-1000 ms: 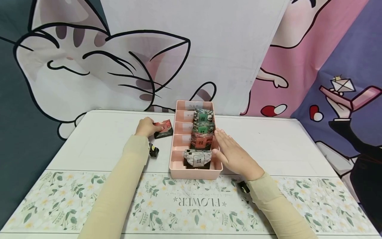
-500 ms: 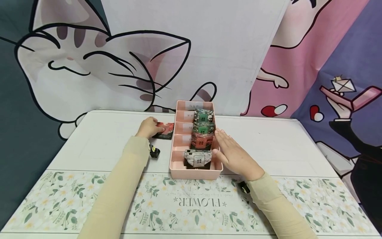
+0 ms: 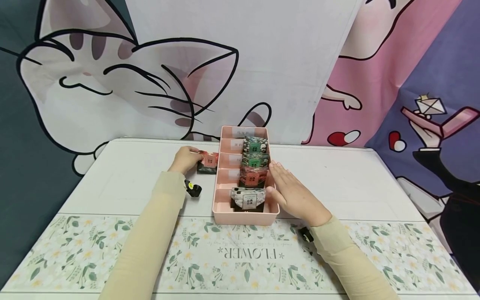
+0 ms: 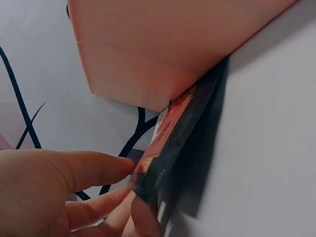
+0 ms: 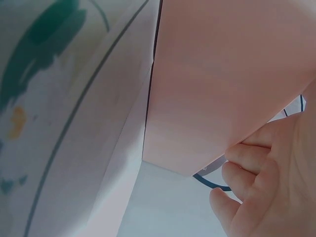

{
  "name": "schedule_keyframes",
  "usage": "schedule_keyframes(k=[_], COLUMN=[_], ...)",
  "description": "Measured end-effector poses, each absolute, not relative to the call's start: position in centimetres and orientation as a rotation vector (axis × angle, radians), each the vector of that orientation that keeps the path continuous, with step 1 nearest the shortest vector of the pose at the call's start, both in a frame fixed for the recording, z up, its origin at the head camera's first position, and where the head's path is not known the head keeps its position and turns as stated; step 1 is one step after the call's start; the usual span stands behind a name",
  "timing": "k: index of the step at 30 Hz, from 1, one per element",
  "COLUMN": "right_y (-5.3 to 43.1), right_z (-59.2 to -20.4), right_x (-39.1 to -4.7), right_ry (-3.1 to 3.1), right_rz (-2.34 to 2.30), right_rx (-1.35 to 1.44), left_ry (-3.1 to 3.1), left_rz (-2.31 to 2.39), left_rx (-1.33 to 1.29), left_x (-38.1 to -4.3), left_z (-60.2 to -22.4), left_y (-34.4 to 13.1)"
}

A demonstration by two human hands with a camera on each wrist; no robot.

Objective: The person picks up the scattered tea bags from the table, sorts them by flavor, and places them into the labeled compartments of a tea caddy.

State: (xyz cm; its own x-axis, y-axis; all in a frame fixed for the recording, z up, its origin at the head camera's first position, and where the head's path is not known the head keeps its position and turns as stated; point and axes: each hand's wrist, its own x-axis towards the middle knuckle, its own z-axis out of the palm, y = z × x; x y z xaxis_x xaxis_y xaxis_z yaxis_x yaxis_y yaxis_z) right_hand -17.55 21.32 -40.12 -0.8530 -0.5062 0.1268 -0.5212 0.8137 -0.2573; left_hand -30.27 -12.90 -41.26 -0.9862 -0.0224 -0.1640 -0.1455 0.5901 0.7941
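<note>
A red-and-black tea sachet [image 3: 208,161] lies on the table against the left side of a pink divided box [image 3: 245,218]. My left hand [image 3: 183,159] pinches the sachet's left edge; in the left wrist view the thumb and fingertips meet around its corner [image 4: 148,185], while the far end touches the box wall. With fingers straight, my right hand [image 3: 296,193] rests along the box's right side. Inside the box stand a white-and-black sachet [image 3: 248,201] in front, a red sachet [image 3: 253,178] behind it, then green sachets [image 3: 256,161] in the compartments further back.
Paper labels [image 3: 240,132] mark the box's compartments. A flower-printed cloth strip [image 3: 112,254] covers the table's front. Behind the white table [image 3: 330,179] hangs a cartoon backdrop [image 3: 285,62]. A black wrist device [image 3: 193,189] sits at the left cuff, another [image 3: 306,234] at the right.
The red-and-black sachet has turned straighter and come up against the box. The left hand's fingers have drawn back from its face to its left edge. The right hand stays put.
</note>
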Motion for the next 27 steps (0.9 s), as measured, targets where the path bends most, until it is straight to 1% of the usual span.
schedule_keyframes(k=[7,14,27], right_y=[21.3,21.2,21.3], right_z=[-40.1,-40.0,-40.0], right_x=[-17.6,-17.6,-17.5], right_ry=[-2.940,-2.946,-2.945], right_rz=[0.436,0.433,0.434], right_rx=[0.835,0.834,0.837], left_ry=[2.602,2.567,2.505], left_rz=[1.486,1.582,1.774], left_rx=[-0.212,-0.219,-0.179], left_x=[-30.1,-30.2,-28.1], left_z=[-41.3,-41.6,-40.2], left_y=[-13.0,-13.8,-15.6])
